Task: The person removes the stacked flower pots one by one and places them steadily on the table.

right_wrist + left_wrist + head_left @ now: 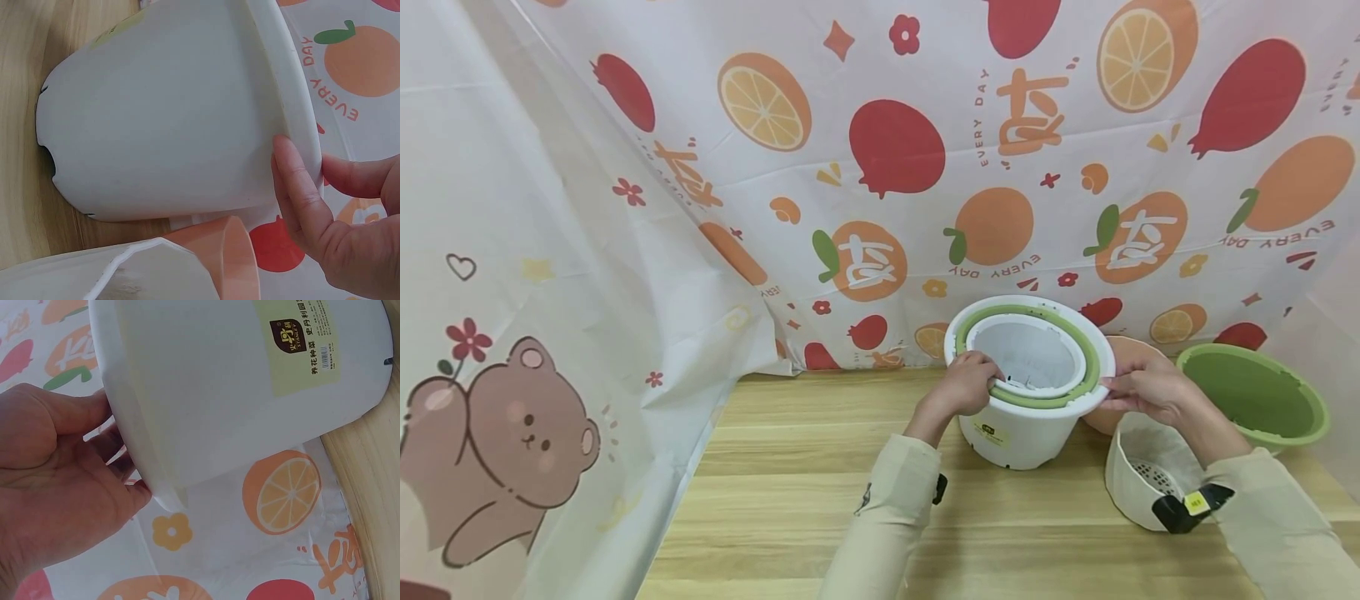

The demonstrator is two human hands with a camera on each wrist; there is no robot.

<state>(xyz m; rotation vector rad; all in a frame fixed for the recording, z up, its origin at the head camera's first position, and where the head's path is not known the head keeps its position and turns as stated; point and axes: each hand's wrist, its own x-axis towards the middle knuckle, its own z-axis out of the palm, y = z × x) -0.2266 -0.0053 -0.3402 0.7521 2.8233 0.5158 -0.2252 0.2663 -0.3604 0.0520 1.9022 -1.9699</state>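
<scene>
A large white flower pot [1022, 437] with a yellow label [306, 347] stands upright on the table. Nested inside it are a green pot [1094, 354] and a smaller white flower pot [1037, 354]. My left hand [964, 385] reaches over the stack's front left edge, fingertips pinching at the small white pot's rim; the rims partly hide them in the left wrist view. On the right, my right hand [1150, 389] pinches the large pot's rim, with fingers [306, 197] under the lip and thumb on the other side.
To the right, a cream pot [1126, 487] with a perforated bottom lies tilted under my right forearm. Behind it are an orange pot [228, 256] and a wide green pot [1262, 392]. A printed sheet [850, 333] hangs along the back edge of the wooden table [805, 492].
</scene>
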